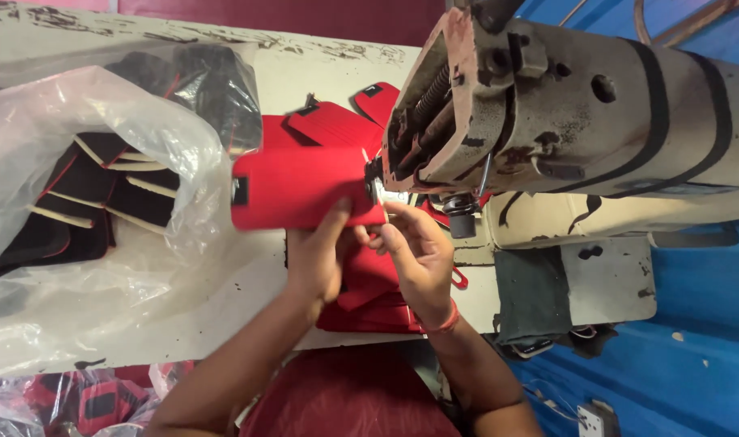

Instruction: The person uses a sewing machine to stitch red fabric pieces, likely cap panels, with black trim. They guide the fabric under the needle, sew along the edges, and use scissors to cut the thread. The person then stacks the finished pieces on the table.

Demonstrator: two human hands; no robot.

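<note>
Plastic bag of black pieces; blue floor

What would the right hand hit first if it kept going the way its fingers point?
Probably the sewing machine head: the right hand points up-left at the red fabric edge under it. Depth is unclear.

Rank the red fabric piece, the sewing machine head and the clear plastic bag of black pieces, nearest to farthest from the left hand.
From the left hand:
1. Red fabric piece, in its grip.
2. Sewing machine head, up right.
3. Clear plastic bag, far left.
</note>
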